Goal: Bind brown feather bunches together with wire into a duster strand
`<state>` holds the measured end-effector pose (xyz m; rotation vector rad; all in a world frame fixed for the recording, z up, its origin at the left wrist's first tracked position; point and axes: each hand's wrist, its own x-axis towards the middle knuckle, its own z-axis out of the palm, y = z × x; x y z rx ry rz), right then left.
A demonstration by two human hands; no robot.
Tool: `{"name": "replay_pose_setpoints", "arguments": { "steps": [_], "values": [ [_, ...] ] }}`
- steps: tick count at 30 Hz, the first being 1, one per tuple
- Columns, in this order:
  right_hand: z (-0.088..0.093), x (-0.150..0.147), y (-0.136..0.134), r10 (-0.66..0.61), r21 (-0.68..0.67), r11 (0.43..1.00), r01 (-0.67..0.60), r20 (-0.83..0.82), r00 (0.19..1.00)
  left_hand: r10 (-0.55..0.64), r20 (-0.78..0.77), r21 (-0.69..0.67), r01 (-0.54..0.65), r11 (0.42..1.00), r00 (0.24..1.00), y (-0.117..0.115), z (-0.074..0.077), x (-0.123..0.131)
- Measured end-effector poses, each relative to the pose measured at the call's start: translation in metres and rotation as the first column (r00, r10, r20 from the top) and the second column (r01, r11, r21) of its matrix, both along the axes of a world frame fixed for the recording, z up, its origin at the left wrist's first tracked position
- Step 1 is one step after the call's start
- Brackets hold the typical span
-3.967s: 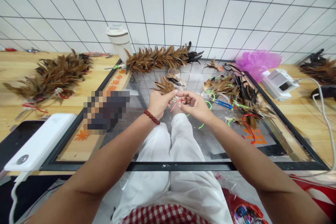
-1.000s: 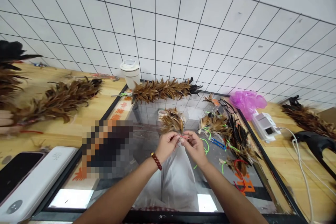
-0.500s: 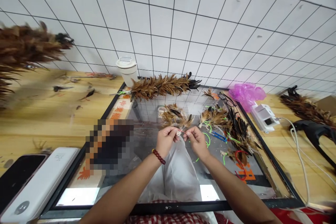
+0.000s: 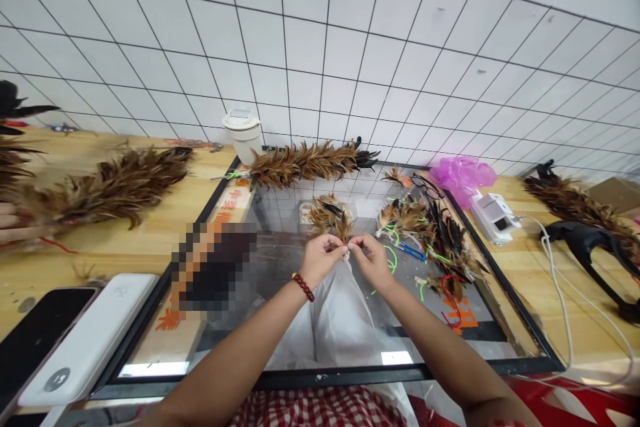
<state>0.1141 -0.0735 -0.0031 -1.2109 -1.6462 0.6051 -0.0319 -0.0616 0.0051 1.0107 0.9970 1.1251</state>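
A small bundle of brown feathers (image 4: 331,213) stands up from between my two hands, over the glass-topped frame (image 4: 285,280). My left hand (image 4: 320,260) pinches its pale base from the left. From the right, my right hand (image 4: 371,261) meets it, thumb and forefinger pressed together at a bit of red thread (image 4: 344,240) on the base. The fingertips hide most of the thread. Close to my right hand lie loose feather bundles (image 4: 407,217), green cords (image 4: 393,259) and a blue-handled tool (image 4: 413,251).
At the back lie a long feather duster (image 4: 305,163) and a white lidded cup (image 4: 243,137). A co-worker's hand (image 4: 7,223) holds another feather duster (image 4: 115,190) at left. A power bank (image 4: 93,337) and phone (image 4: 45,347) lie front left; a pink bag (image 4: 463,177) and cable (image 4: 557,293) right.
My hands have come closer together, and the red thread no longer stretches visibly between them. The feather bundle looks narrower and more upright. At left the co-worker's duster has swung down onto the table.
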Motion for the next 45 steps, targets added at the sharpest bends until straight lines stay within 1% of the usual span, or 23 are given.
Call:
{"name": "replay_pose_setpoints", "arguments": {
  "steps": [7,11,13,15,20,26,31,37,42,45],
  "values": [
    [-0.011,0.0,0.01,-0.037,-0.041,0.998,0.037,-0.002,0.999,0.047,-0.024,0.075,-0.045,0.996,0.999,0.007,-0.009,0.007],
    [-0.011,0.0,0.012,-0.081,0.002,0.997,0.081,0.071,0.994,0.115,-0.009,0.074,-0.114,0.991,0.993,0.015,-0.013,0.011],
    [-0.01,0.0,0.013,-0.119,0.01,0.993,0.119,0.117,0.986,0.12,0.001,0.094,-0.12,0.988,0.993,0.017,-0.014,0.014],
    [-0.008,-0.001,0.014,-0.152,-0.01,0.988,0.155,0.146,0.978,0.12,0.009,0.108,-0.12,0.987,0.993,0.018,-0.015,0.016],
    [-0.008,-0.001,0.017,-0.203,-0.021,0.978,0.209,0.161,0.966,0.129,0.045,0.126,-0.134,0.983,0.991,0.02,-0.018,0.018],
    [-0.014,-0.002,0.018,-0.27,0.026,0.963,0.27,0.165,0.949,0.138,-0.014,0.115,-0.135,0.984,0.99,0.023,-0.016,0.017],
    [-0.012,-0.003,0.013,-0.315,0.093,0.949,0.302,0.178,0.932,0.089,0.037,0.125,-0.093,0.988,0.995,0.022,-0.013,0.018],
    [-0.01,-0.005,0.01,-0.342,0.15,0.937,0.315,0.215,0.915,0.055,0.096,0.134,-0.068,0.989,0.994,0.023,-0.017,0.018],
    [-0.01,-0.007,0.009,-0.373,0.161,0.927,0.339,0.299,0.878,0.002,0.115,0.172,-0.022,0.985,0.993,0.021,-0.02,0.017],
    [-0.01,-0.006,0.007,-0.4,0.155,0.916,0.371,0.267,0.877,-0.03,0.149,0.159,0.006,0.987,0.988,0.018,-0.018,0.014]
  ]
}}
